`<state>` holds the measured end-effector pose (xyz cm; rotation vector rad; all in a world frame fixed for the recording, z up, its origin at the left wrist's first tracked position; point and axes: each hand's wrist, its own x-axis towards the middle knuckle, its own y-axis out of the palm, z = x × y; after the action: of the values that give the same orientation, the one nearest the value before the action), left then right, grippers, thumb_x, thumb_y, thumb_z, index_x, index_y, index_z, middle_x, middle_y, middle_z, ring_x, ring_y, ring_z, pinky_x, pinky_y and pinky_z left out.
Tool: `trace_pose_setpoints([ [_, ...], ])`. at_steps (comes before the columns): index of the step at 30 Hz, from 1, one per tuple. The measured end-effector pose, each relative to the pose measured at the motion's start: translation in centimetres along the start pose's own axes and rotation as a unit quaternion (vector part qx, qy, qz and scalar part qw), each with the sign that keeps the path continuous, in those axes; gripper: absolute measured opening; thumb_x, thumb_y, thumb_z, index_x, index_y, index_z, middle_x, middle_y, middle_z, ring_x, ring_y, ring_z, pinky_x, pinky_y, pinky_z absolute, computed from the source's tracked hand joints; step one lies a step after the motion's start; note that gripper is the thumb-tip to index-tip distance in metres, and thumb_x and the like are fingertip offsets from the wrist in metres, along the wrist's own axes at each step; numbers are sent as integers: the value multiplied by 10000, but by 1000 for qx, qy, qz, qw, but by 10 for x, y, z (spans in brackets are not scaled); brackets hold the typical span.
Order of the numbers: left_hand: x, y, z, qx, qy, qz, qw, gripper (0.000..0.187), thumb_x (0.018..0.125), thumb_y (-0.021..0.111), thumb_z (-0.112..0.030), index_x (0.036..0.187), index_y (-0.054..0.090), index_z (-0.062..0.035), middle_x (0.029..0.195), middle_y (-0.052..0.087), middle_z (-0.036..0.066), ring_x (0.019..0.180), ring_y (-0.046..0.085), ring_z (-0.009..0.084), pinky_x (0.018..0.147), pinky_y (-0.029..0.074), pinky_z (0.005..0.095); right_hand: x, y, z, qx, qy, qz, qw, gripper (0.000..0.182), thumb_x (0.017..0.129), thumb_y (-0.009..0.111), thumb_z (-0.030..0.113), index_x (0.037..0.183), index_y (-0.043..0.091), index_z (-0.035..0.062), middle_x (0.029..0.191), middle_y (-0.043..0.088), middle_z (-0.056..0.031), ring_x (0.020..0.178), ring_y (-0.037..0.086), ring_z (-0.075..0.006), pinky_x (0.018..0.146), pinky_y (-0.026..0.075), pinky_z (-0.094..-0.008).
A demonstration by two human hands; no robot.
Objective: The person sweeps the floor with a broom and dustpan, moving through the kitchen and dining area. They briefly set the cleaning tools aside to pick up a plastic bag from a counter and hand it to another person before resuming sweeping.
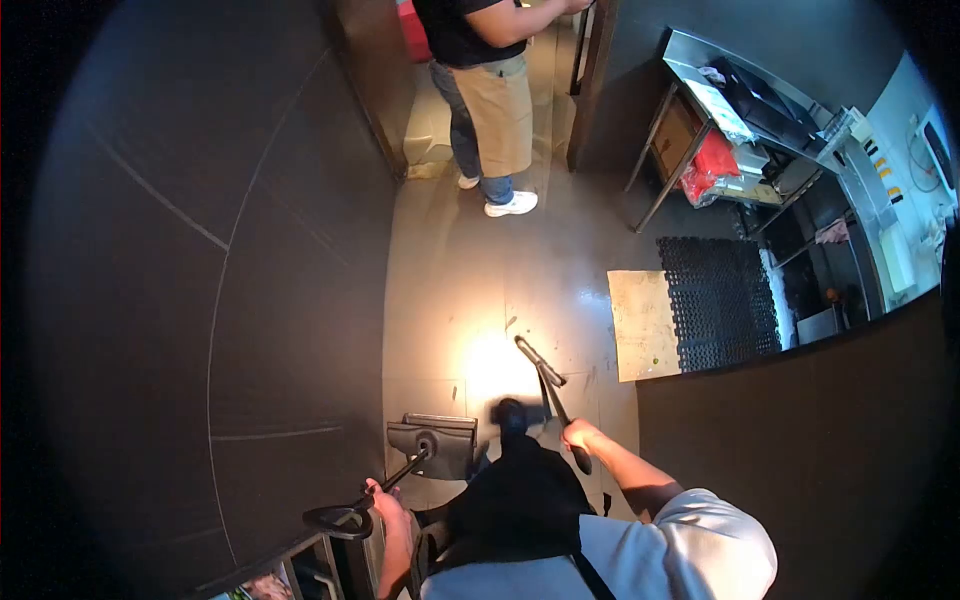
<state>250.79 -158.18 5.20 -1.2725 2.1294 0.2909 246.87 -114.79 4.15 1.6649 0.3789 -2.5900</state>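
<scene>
My left hand (388, 500) is closed around the dark pole of a long-handled dustpan (450, 450), whose black pan is low by the left wall. The loop at the top of its handle sticks out beyond my fingers. In my right hand (577, 436) is the black handle of a broom (541, 362), its narrow head at the floor ahead of my feet. Small dark bits of debris (512, 322) lie on the tiles near the broom head. A black apron hides part of the floor beneath me.
Farther ahead, a person in a tan apron (500, 120) stands by a doorway. Dark walls flank me. To the right are a flattened cardboard sheet (642, 325), a black rubber mat (722, 300) and a metal table (690, 60) with a red bag (712, 158) beneath.
</scene>
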Motion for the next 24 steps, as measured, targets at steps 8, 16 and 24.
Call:
trace_pose_setpoints([
  [8, 46, 94, -2, 58, 3, 49, 997, 394, 803, 572, -498, 987, 488, -159, 778, 490, -5, 589, 456, 114, 537, 401, 258, 45, -16, -29, -10, -4, 30, 999, 136, 744, 575, 62, 821, 475, 11, 566, 441, -46, 448, 431, -156, 400, 391, -304],
  [16, 41, 151, -9, 105, -52, 151, 982, 489, 775, 467, -644, 997, 453, -208, 587, 473, 13, 491, 451, 127, 492, 394, 256, 49, -16, -42, 89, 28, 25, 995, 269, 772, 601, 102, 991, 471, 18, 603, 466, -66, 468, 442, -160, 410, 393, -317],
  [24, 48, 165, 0, 121, -41, 197, 972, 336, 865, 461, -488, 844, 446, -154, 548, 421, -14, 464, 428, 80, 417, 363, 226, -11, 12, -20, 158, 97, -25, 982, 141, 794, 587, 172, 757, 581, 35, 605, 515, -74, 480, 456, -161, 456, 392, -310],
])
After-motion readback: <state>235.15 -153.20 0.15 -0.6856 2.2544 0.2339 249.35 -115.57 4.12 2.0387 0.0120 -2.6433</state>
